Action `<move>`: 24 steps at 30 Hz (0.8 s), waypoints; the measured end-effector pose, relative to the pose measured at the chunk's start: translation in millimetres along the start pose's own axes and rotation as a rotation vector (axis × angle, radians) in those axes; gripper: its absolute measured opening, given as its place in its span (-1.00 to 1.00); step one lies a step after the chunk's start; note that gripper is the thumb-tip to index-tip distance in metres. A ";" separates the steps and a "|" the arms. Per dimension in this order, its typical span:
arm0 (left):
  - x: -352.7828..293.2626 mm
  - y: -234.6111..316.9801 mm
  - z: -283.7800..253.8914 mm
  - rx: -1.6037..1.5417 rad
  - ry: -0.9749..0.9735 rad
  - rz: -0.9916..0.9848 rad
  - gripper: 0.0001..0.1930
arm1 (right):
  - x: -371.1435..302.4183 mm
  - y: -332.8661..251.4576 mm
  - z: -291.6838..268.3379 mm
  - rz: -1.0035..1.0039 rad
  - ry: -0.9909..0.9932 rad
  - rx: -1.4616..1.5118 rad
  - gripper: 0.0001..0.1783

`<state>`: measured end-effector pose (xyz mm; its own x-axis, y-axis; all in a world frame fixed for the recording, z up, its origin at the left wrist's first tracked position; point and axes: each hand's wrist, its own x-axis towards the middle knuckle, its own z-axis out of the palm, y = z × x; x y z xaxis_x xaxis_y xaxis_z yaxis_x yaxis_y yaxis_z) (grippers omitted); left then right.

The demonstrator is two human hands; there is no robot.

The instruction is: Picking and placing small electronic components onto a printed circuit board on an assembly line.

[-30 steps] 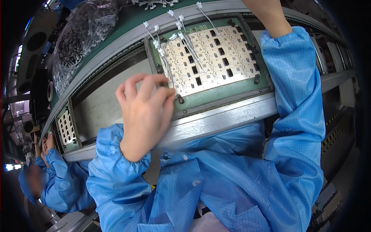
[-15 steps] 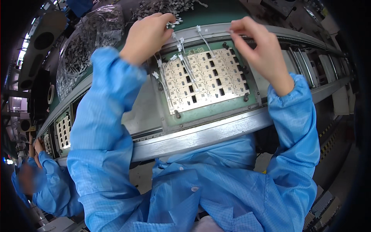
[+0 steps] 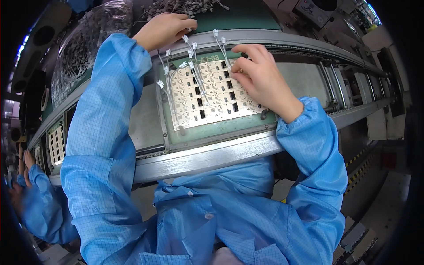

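Observation:
A white circuit board panel (image 3: 212, 106) with rows of black components lies in a green fixture (image 3: 194, 137). Several thin white cables with plug ends (image 3: 194, 66) lie across its left and middle part, plugs toward the far rail. Over the right part of the panel, my right hand (image 3: 265, 79) is closed in a pinch at the lower end of a white cable (image 3: 224, 48); the fingertips partly hide that end. Beyond the panel's far left corner, my left hand (image 3: 165, 31) has its fingers curled together beside the cable pile; what they hold is hidden.
A heap of white cables (image 3: 187, 6) lies on the green surface (image 3: 238, 20) at the back. Farther left is a clear plastic bag of cables (image 3: 84, 57). The metal conveyor rail (image 3: 207, 159) runs in front of me. At far left a co-worker's sleeve (image 3: 44, 203) shows beside other panels (image 3: 56, 143).
My right hand has come left and down onto the panel, and a second cable now lies beside the one at the far middle. My left hand stays near the pile. The view has shifted.

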<state>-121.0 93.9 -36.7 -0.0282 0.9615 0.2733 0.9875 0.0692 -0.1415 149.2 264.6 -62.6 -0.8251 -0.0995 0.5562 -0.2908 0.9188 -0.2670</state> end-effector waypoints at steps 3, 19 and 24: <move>-2.8 -3.3 3.7 -0.082 0.040 -0.013 -0.74 | -0.1 -0.2 -1.4 0.001 -0.042 0.008 -0.89; -29.3 -38.7 -35.6 -1.470 0.732 -0.649 -0.77 | -7.3 -6.5 -29.9 0.151 -0.329 -0.073 -0.76; -28.9 -18.1 -57.3 -1.206 0.969 -0.676 -0.74 | 57.1 -8.5 -0.2 0.094 -0.096 -0.188 -0.78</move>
<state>-129.2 49.7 12.5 -0.8188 0.3099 0.4833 0.3993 -0.2975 0.8672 104.7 251.2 -28.5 -0.8892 -0.0382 0.4560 -0.1231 0.9798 -0.1579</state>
